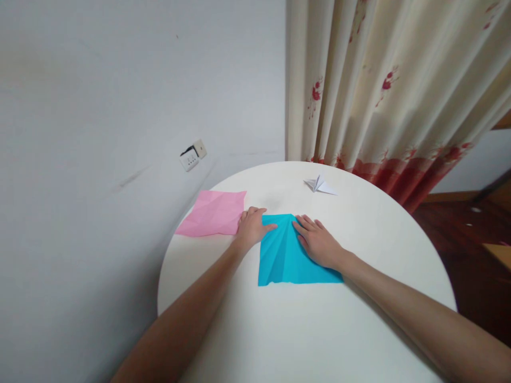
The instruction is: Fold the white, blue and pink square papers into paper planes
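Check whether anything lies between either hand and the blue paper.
Nothing does: the left hand and the right hand both rest flat on the blue paper. The pink paper lies beside the left hand, off the blue sheet.

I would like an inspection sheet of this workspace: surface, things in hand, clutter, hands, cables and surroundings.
Surface: round white table, standing close to a wall.
Things in hand: blue paper sheet, creased, lying flat under both hands.
Clutter: pink paper sheet, creased, to the left of the blue one; small folded white paper figure near the far edge.
Hands: left hand pressing flat at the blue sheet's upper left corner, beside the pink sheet; right hand flat on the blue sheet's right part.
Cables: nothing seen.
Surroundings: grey wall with a wall socket; cream curtain with red flowers; dark wooden floor.
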`<action>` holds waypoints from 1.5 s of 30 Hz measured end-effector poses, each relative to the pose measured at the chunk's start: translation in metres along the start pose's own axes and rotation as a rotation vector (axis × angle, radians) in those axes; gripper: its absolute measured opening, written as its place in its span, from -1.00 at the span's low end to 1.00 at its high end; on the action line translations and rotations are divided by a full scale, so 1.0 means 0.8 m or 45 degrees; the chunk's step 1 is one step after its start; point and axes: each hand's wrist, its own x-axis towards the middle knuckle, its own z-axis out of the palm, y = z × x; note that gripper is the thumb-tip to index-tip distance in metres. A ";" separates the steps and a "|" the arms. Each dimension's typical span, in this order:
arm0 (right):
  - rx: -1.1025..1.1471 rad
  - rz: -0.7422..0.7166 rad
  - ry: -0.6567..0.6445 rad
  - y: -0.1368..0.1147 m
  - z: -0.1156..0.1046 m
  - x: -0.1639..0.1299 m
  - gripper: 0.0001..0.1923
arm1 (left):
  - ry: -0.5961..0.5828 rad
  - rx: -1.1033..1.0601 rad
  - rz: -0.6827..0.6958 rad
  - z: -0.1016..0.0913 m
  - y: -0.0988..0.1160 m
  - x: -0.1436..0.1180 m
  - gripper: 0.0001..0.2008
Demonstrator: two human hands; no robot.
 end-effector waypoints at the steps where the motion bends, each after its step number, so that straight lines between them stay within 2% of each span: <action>1: 0.001 -0.004 -0.005 0.001 0.000 0.000 -0.45 | -0.004 0.000 -0.006 -0.001 0.000 -0.001 -0.32; 9: -0.001 -0.005 -0.019 0.003 0.001 0.001 -0.44 | -0.020 0.023 0.052 -0.004 0.003 0.002 -0.39; 14: -0.005 -0.002 -0.037 0.004 0.002 0.003 -0.44 | -0.018 -0.208 -0.040 0.000 0.000 0.007 -0.36; 18: 0.008 -0.013 -0.016 0.005 0.004 0.002 -0.44 | -0.057 -0.339 -0.044 -0.004 0.004 0.007 -0.75; 19: 0.011 -0.012 -0.009 0.005 0.005 0.002 -0.44 | -0.047 -0.337 -0.016 -0.007 0.007 0.005 -0.81; 21: 0.016 -0.009 0.003 0.005 0.005 0.002 -0.44 | 0.034 -0.314 0.085 -0.011 0.016 0.001 -0.81; 23: 0.019 -0.007 0.008 0.004 0.004 0.002 -0.45 | 0.157 -0.297 0.257 -0.014 0.026 -0.006 -0.81; 25: 0.020 -0.011 0.007 0.004 0.004 0.002 -0.44 | 0.216 -0.259 0.478 -0.015 0.036 -0.014 -0.76; 28: 0.020 -0.001 0.005 0.003 0.005 0.002 -0.43 | 0.100 -0.076 0.781 -0.015 0.047 -0.029 -0.68; 31: 0.023 0.020 -0.011 0.003 0.005 0.002 -0.42 | -0.079 0.116 0.930 -0.013 0.053 -0.041 -0.58; 33: 0.025 0.023 -0.021 0.002 0.005 0.002 -0.42 | -0.123 0.160 0.940 -0.012 0.055 -0.044 -0.55; 38: 0.043 0.007 -0.037 0.006 0.005 0.003 -0.42 | -0.095 0.110 0.848 -0.007 0.046 -0.035 -0.63; 43: 0.060 -0.048 -0.070 0.014 0.003 0.004 -0.41 | -0.313 0.032 0.896 0.001 0.024 -0.023 -0.50; 45: 0.063 -0.061 -0.072 0.016 0.003 0.004 -0.41 | -0.355 0.023 0.903 0.002 0.019 -0.023 -0.49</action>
